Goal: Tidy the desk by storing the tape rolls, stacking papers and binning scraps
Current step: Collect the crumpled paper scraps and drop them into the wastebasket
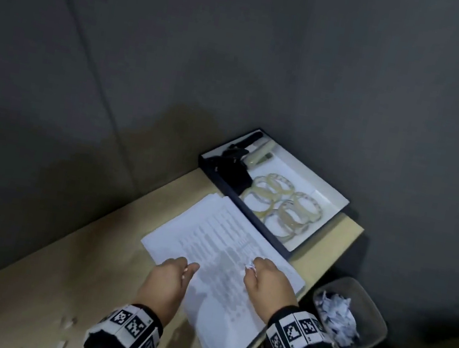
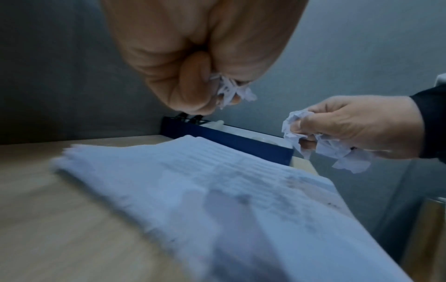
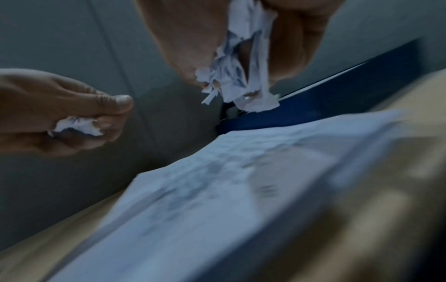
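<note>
A stack of printed papers (image 1: 225, 251) lies on the wooden desk (image 1: 64, 262). Above its near half hover both hands. My left hand (image 1: 177, 268) is curled round small white paper scraps (image 2: 231, 91), seen poking from its fingers in the left wrist view. My right hand (image 1: 263, 272) grips a bigger wad of crumpled scraps (image 3: 239, 82), a bit of it showing white at the fingertips in the head view. Several clear tape rolls (image 1: 280, 206) lie in a dark blue box (image 1: 245, 215) with a white floor at the desk's far corner.
A clear bin (image 1: 350, 313) holding crumpled paper scraps stands on the floor to the right of the desk. Loose white scraps (image 1: 66, 324) lie on the desk's near left. A black object (image 1: 232, 165) sits in the box's far end. Grey walls close in behind.
</note>
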`<state>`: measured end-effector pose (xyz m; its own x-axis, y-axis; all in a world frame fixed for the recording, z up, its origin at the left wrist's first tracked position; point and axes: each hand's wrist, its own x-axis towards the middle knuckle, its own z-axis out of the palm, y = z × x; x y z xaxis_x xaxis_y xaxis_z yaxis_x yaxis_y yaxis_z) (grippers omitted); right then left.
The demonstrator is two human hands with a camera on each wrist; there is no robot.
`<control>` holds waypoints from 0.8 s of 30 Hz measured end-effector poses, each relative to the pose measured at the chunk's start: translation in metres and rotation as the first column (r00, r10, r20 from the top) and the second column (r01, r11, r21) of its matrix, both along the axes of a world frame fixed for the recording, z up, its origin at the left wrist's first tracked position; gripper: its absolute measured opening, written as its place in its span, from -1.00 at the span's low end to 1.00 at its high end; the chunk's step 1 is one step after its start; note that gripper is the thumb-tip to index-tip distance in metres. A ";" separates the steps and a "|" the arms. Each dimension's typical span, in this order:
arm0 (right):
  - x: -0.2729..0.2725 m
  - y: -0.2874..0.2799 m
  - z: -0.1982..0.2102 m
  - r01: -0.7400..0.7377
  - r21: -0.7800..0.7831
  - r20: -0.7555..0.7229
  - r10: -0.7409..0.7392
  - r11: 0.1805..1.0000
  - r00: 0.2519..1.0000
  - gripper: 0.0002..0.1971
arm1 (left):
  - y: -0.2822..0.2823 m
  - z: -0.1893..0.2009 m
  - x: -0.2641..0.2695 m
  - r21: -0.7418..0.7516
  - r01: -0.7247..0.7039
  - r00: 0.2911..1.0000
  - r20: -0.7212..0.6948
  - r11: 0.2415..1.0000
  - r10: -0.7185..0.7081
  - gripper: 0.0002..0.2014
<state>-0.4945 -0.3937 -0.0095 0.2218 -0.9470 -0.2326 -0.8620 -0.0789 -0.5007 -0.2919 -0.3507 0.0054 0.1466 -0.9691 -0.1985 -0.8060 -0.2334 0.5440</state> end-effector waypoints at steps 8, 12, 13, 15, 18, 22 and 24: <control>-0.127 -0.021 -0.016 0.299 0.028 -0.011 -0.298 0.954 0.954 -0.75 | -0.076 0.000 -0.138 0.006 0.305 0.951 -0.052 0.952 -0.304 -0.59; -0.186 -0.026 -0.032 0.452 0.084 -0.037 -0.451 0.888 0.892 -0.69 | -0.098 -0.005 -0.201 0.015 0.451 0.890 -0.088 0.892 -0.448 -0.61; -0.198 -0.027 -0.036 0.480 0.098 -0.035 -0.479 0.872 0.877 -0.67 | -0.101 -0.006 -0.214 0.014 0.468 0.881 -0.085 0.883 -0.466 -0.60; -0.224 -0.032 -0.045 0.525 0.124 -0.052 -0.523 0.842 0.851 -0.64 | -0.110 -0.014 -0.240 0.010 0.487 0.872 -0.066 0.874 -0.485 -0.63; -0.259 -0.043 -0.060 0.566 0.202 -0.080 -0.562 0.799 0.823 -0.61 | -0.121 -0.032 -0.280 0.038 0.519 0.854 -0.056 0.854 -0.517 -0.70; -0.292 -0.061 -0.084 0.601 0.294 -0.125 -0.594 0.743 0.795 -0.59 | -0.131 -0.055 -0.323 0.093 0.588 0.809 -0.066 0.803 -0.585 -0.72; -0.305 -0.070 -0.091 0.593 0.328 -0.151 -0.579 0.735 0.801 -0.59 | -0.137 -0.065 -0.340 0.113 0.606 0.795 -0.052 0.788 -0.604 -0.71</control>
